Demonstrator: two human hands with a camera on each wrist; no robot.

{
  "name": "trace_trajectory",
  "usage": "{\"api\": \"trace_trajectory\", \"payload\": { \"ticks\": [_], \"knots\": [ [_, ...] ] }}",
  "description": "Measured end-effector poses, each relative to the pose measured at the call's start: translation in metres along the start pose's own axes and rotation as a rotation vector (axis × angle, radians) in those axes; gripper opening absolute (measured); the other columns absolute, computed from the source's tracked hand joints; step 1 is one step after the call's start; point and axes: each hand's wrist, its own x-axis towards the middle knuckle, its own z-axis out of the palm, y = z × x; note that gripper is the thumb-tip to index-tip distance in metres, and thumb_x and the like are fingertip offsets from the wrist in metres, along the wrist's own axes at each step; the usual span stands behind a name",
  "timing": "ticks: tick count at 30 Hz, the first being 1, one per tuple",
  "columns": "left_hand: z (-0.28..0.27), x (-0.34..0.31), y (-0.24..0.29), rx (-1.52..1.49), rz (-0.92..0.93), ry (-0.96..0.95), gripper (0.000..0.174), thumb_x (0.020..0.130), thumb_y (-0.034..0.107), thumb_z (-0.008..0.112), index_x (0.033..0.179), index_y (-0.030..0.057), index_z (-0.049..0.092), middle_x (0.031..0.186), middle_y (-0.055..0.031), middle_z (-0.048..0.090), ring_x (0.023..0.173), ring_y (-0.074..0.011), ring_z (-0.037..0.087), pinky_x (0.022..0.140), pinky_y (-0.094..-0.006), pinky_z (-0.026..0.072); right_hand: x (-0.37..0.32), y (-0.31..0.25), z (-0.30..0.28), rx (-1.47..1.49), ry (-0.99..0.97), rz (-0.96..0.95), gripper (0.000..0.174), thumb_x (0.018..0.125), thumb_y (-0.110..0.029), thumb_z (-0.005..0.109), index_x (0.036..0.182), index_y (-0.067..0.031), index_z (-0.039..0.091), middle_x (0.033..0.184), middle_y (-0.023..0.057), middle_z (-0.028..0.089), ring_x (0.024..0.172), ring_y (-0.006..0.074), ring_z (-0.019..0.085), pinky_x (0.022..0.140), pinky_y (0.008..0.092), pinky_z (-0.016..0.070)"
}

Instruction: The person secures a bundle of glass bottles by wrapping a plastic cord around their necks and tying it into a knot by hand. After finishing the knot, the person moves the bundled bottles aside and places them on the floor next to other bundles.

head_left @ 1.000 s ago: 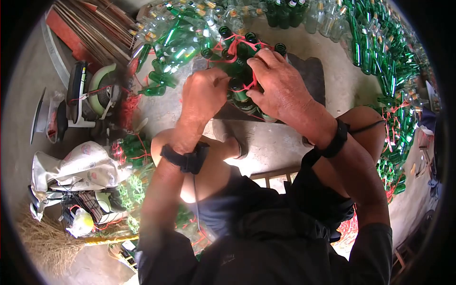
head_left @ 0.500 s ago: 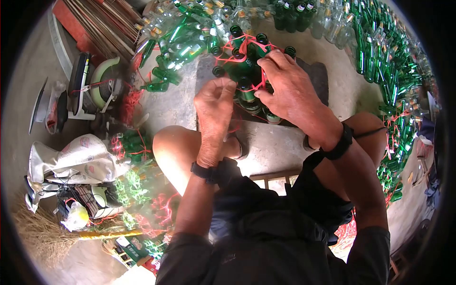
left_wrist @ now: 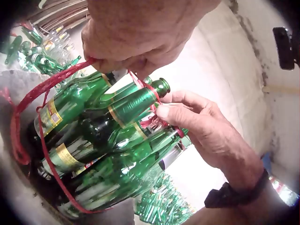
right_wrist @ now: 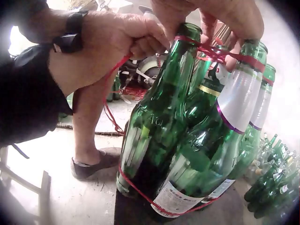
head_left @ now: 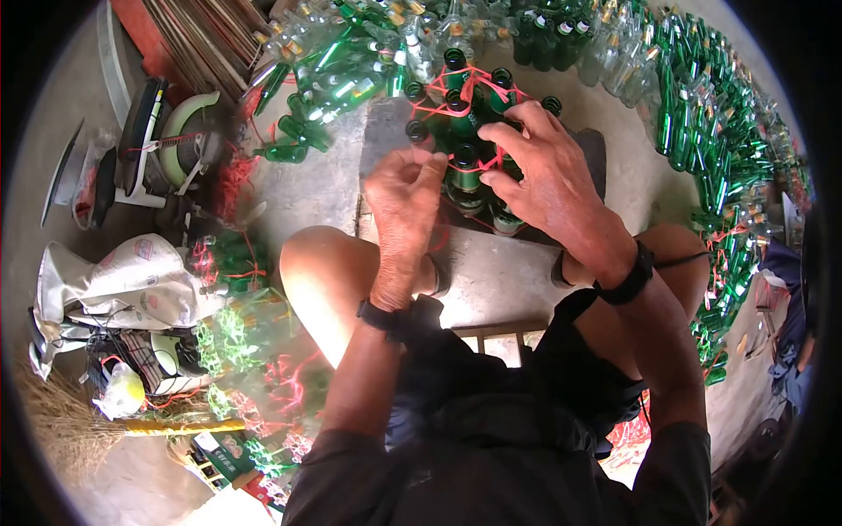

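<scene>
A bundle of green glass bottles [head_left: 467,180] stands upright in front of the person, bound with red string round the necks and lower down. The left hand [head_left: 405,186] is just left of the near necks and pinches a length of red string [left_wrist: 49,83] between thumb and curled fingers. Over the necks on the right side is the right hand [head_left: 551,165], its fingers bent. In the left wrist view its thumb [left_wrist: 171,114] presses by the string at one neck. The right wrist view shows its fingers reaching between the necks, where the red string passes.
The bundle stands on a dark slab [head_left: 589,153]. Loose green and clear bottles [head_left: 351,74] lie behind it, and many more bottles [head_left: 702,131] are piled along the right. At left are a white sack [head_left: 145,285] and a broom [head_left: 66,421]. The person's knees flank the bundle.
The left hand has drawn away from the nearest neck, to the left and toward the body. The right hand stays at the necks, its fingers a little more spread. The head view has shifted slightly.
</scene>
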Motion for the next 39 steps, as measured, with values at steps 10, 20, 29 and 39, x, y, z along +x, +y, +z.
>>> {"api": "trace_trajectory", "payload": {
  "ticks": [10, 20, 29, 39],
  "knots": [
    [-0.012, -0.002, -0.024, -0.242, -0.125, -0.135, 0.019, 0.101, 0.015, 0.072, 0.103, -0.0032, 0.076, 0.083, 0.0000, 0.072, 0.072, -0.0060, 0.058, 0.064, -0.0243, 0.0482, 0.001, 0.003, -0.003, -0.009, -0.029, -0.023, 0.042, 0.072, -0.016, 0.088, 0.109, -0.0055, 0.072, 0.116, 0.0145, 0.058, 0.106, 0.0350, 0.063, 0.090, 0.0437, 0.0547],
    [-0.004, 0.002, -0.023, -0.181, -0.116, -0.153, 0.014, 0.101, 0.012, 0.072, 0.105, -0.0011, 0.077, 0.091, 0.0005, 0.074, 0.080, -0.0053, 0.062, 0.072, -0.0236, 0.0507, 0.015, 0.005, -0.021, -0.027, -0.069, -0.109, 0.038, 0.079, -0.018, 0.084, 0.112, -0.0032, 0.070, 0.111, 0.0132, 0.063, 0.098, 0.0344, 0.063, 0.089, 0.0434, 0.0537],
    [0.015, 0.006, -0.043, -0.157, -0.038, -0.067, 0.021, 0.102, 0.018, 0.072, 0.102, -0.0023, 0.078, 0.084, 0.0011, 0.073, 0.071, -0.0049, 0.058, 0.062, -0.0251, 0.0492, 0.058, 0.002, -0.011, 0.071, -0.298, -0.254, 0.025, 0.080, 0.005, 0.066, 0.103, -0.0036, 0.072, 0.089, 0.0136, 0.067, 0.090, 0.0366, 0.067, 0.084, 0.0467, 0.0537],
    [0.029, 0.006, -0.041, -0.168, -0.126, 0.018, 0.030, 0.099, 0.025, 0.078, 0.085, -0.0016, 0.078, 0.066, 0.0037, 0.065, 0.061, -0.0033, 0.052, 0.053, -0.0263, 0.0459, 0.072, 0.027, 0.010, 0.261, -0.685, -0.193, 0.047, 0.079, 0.009, 0.057, 0.120, -0.0098, 0.072, 0.108, 0.0180, 0.074, 0.102, 0.0388, 0.069, 0.087, 0.0459, 0.0531]
  ]
}}
